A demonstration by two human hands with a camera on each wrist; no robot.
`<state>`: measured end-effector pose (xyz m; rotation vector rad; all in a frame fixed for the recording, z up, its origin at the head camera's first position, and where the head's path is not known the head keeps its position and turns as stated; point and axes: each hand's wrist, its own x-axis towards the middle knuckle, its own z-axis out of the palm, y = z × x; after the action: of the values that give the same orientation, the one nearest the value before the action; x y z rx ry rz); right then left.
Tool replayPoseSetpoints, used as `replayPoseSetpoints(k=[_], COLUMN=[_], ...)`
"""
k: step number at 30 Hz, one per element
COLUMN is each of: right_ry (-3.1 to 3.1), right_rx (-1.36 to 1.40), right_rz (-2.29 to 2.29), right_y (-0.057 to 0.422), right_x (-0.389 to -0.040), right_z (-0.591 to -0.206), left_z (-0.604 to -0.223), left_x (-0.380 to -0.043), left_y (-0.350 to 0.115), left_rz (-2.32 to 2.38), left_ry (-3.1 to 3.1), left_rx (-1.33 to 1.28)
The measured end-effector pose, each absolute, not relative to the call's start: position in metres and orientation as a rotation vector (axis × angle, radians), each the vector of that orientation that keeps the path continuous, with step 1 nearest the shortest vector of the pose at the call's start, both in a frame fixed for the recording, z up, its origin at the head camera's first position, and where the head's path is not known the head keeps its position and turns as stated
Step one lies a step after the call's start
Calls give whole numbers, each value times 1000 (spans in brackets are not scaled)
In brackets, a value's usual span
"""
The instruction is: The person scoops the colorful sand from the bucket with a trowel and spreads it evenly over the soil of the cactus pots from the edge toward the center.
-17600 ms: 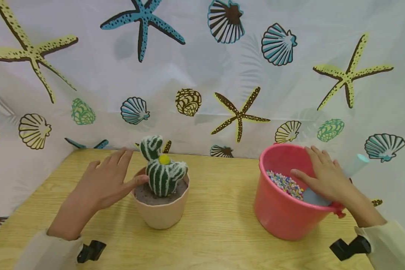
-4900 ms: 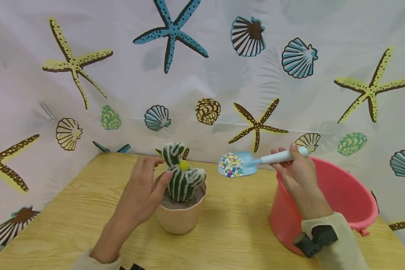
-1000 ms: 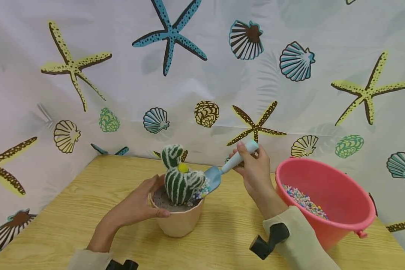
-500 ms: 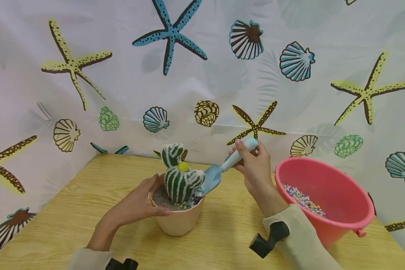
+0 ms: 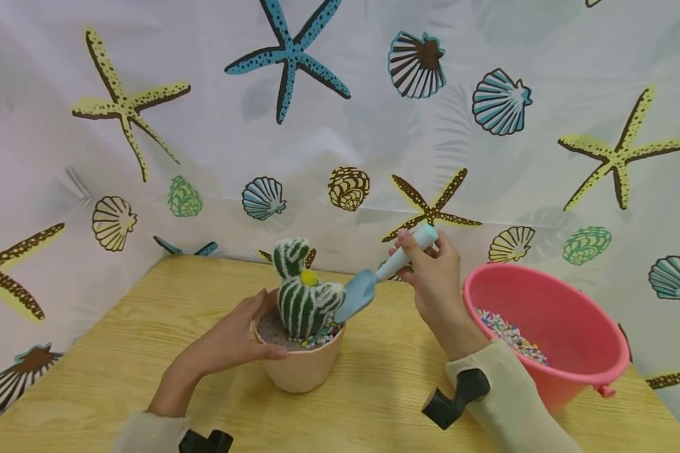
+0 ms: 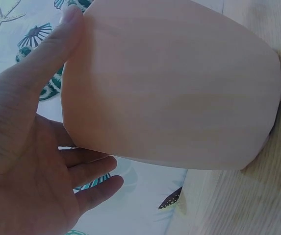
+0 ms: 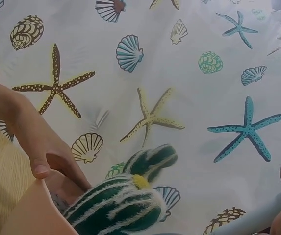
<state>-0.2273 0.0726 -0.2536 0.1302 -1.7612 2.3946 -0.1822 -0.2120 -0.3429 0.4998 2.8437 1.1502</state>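
Note:
A pale pink pot (image 5: 303, 372) holds a knitted cactus (image 5: 299, 308) with a yellow bloom, set in grey soil. My left hand (image 5: 226, 343) grips the pot's left rim, its thumb lying at the front; in the left wrist view the thumb reaches the rim and the other fingers are partly behind the pot. Pinched by the handle in my right hand (image 5: 437, 286), a light blue toy shovel (image 5: 358, 294) tilts down, blade over the pot's right rim beside the cactus. Small multicoloured pebbles (image 5: 322, 338) lie on the soil at the right front. No pebbles show on the blade.
To the right stands a pink bucket (image 5: 566, 321) with more coloured pebbles (image 5: 512, 336) inside, close to my right forearm. The wood-grain table (image 5: 385, 390) meets a cloth backdrop (image 5: 362, 113) printed with shells and starfish.
Earlier the shovel was lifted from the bucket, loaded. Over the last second its pebbles slid onto the soil, and the blade has risen slightly. My left hand moved from beside the cactus to the pot's rim.

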Motion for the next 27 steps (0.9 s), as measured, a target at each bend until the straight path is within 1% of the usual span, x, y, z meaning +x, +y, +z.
replayPoseSetpoints(k=[7,15,20,27], right_ry=[-1786,-1754,-1783,-1818], right_rx=[137,139,150,72], right_rz=[2383,2366,2355,2328], right_y=[70,75,85,107], right_x=[-228,-227,-224,-221], right_z=[-262,-259,-255,-249], left_z=[-343,-340,-338,-337], left_x=[-181,-179,-177,-177], left_y=[-210,-211,-213,-213], left_rz=[1174,1153,1122,1070], left_ry=[2822,2841,2838,2856], left_rx=[494,477,425,396])
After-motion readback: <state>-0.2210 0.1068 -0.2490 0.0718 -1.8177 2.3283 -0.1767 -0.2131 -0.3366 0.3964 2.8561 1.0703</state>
